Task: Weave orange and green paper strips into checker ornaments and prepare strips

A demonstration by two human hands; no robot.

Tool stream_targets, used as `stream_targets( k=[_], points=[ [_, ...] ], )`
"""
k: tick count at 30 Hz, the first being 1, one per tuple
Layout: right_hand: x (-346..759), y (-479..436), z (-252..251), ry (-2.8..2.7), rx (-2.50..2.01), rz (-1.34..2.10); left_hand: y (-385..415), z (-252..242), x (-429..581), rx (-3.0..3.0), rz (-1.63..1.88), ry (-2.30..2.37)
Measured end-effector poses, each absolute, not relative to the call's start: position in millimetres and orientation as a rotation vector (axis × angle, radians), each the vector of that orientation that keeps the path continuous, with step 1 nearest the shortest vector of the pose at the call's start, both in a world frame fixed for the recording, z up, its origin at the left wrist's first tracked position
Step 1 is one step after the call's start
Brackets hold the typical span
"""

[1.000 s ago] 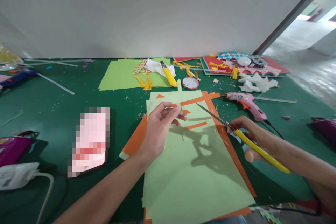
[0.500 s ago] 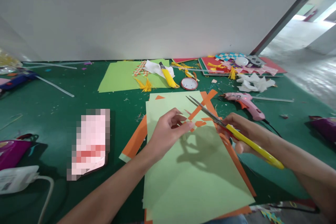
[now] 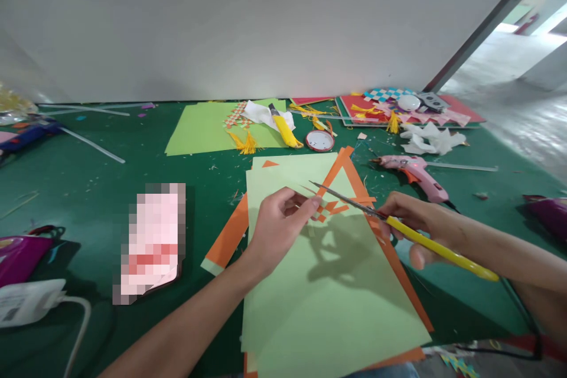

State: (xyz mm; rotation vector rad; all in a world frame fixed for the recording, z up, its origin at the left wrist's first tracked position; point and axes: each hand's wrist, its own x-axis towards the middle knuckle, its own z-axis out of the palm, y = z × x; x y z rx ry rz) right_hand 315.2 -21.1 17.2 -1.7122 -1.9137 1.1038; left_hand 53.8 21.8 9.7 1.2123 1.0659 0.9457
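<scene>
My left hand [image 3: 281, 221] pinches a small woven piece of orange and pale green paper strips [image 3: 322, 216] between thumb and fingertips. Orange strips stick out of it, one long strip [image 3: 334, 170] slanting up and away. In my right hand [image 3: 410, 227] is a pair of scissors [image 3: 436, 251] with a yellow handle, its blades pointing left and lying across the strips close to my left fingertips. How far apart the blades are is hard to tell. Below both hands lies a stack of pale green paper sheets [image 3: 328, 307], with orange paper [image 3: 230, 230] showing at its edges.
A pink glue gun [image 3: 414, 172] lies right of the paper. Behind are a yellow cutter [image 3: 286, 130], a round lid [image 3: 319, 140], light green paper [image 3: 190, 127] and crumpled tissue [image 3: 432, 139]. On the left are a blurred-out phone [image 3: 153, 242] and a white charger [image 3: 31, 302].
The scissors' blades have come lower and flatter, and my right hand has shifted slightly right. The long orange strip has swung to a steeper slant as my left hand drew back slightly left.
</scene>
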Motion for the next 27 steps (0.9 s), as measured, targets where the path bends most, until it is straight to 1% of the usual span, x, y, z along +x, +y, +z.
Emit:
stream_targets(
  k=[3, 12, 19, 27],
  points=[
    [310.4, -19.7, 19.3, -1.878, -1.614, 1.374, 21.2, 9.2, 53.7, 1.238, 0.935, 1.08],
    [307.3, -15.2, 15.4, -1.91, -1.599, 1.361, 21.2, 8.0, 53.4, 1.3, 0.91, 1.096],
    [301.9, -17.3, 23.2, -1.896, -1.703, 1.367, 21.4, 8.8, 54.7, 1.291, 0.918, 1.087],
    [311.6, -15.6, 8.2, -1.941, -1.588, 1.348, 21.4, 7.5, 52.7, 1.335, 0.871, 1.122]
  ],
)
